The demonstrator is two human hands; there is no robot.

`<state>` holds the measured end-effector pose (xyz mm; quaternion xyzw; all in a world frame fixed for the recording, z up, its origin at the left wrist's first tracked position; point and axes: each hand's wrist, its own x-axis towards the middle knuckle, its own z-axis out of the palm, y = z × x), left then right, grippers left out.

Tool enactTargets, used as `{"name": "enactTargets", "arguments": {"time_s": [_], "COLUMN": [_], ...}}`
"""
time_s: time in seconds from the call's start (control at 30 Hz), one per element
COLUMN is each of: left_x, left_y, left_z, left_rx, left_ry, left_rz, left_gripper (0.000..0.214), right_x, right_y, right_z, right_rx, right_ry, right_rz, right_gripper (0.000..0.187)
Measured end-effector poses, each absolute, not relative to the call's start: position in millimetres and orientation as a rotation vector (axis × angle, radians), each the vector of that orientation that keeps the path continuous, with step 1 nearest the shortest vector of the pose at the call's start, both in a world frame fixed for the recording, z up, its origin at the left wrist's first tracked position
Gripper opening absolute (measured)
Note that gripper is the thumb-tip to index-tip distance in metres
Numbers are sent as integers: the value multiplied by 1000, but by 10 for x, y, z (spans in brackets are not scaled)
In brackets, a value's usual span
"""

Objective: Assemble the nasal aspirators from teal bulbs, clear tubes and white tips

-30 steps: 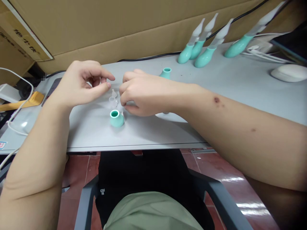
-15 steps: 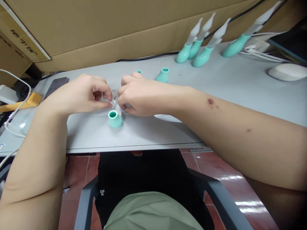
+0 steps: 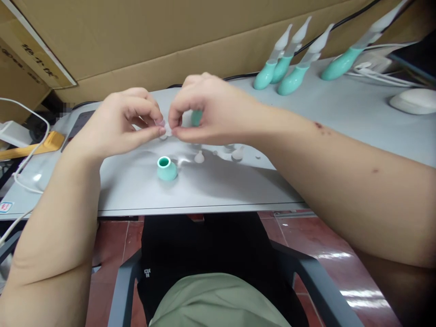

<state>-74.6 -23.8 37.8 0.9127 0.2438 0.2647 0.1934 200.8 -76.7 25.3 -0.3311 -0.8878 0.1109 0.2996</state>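
Observation:
My left hand (image 3: 132,120) pinches a small clear plastic piece (image 3: 160,122) between thumb and fingertips. Close beside it, my right hand (image 3: 204,109) has thumb and forefinger pressed together at a tiny whitish piece (image 3: 169,131), too small to name. The two hands' fingertips nearly meet above the table. Just in front of them stands a teal rubber bulb (image 3: 166,170), its open neck facing up. Part of another teal bulb (image 3: 196,118) shows through the loop of my right fingers. Small translucent white caps (image 3: 199,157) lie below my right hand.
Several assembled teal bulb aspirators (image 3: 293,81) with white tips stand at the back right, near cables and a white mouse (image 3: 413,101). A dark phone (image 3: 80,125) and a yellow-handled tool (image 3: 47,143) lie at left. Cardboard (image 3: 153,41) walls the table's back.
My right hand has lifted from the table and turned, its thumb and forefinger now pinched beside the left fingertips. My left hand has risen slightly with the clear piece. White caps have come into view.

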Motion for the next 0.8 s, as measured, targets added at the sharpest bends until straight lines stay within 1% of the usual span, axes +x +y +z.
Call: {"name": "enactTargets", "arguments": {"time_s": [0.07, 0.17, 0.27, 0.37, 0.4, 0.5, 0.63, 0.73, 0.8], "left_x": [-720, -676, -651, -645, -644, -636, -631, -644, -655], "left_y": [-186, -46, 64, 109, 117, 128, 126, 136, 152], "left_z": [294, 124, 5, -29, -32, -39, -30, -10, -6], "left_rx": [2486, 2365, 2337, 2365, 2378, 2392, 2409, 2440, 2450], "left_ry": [651, 497, 434, 394, 373, 286, 274, 296, 301], "left_rz": [880, 1067, 1112, 1144, 1155, 1204, 1222, 1201, 1184], "left_gripper": [27, 41, 38, 35, 35, 33, 34, 40, 41], "right_x": [2059, 2087, 2093, 2107, 2112, 2121, 2125, 2135, 2141], "right_y": [-697, -628, -589, -566, -562, -559, -556, -536, -519], "right_z": [216, 190, 189, 196, 201, 224, 251, 244, 224], "right_rx": [-733, -672, -724, -778, -807, -900, -909, -900, -873], "right_ry": [-2140, -1969, -1947, -1924, -1920, -1923, -1914, -1935, -1949], "right_rz": [341, 417, 487, 565, 587, 630, 652, 660, 661], "right_gripper": [23, 21, 23, 17, 18, 33, 39, 37, 29]}}
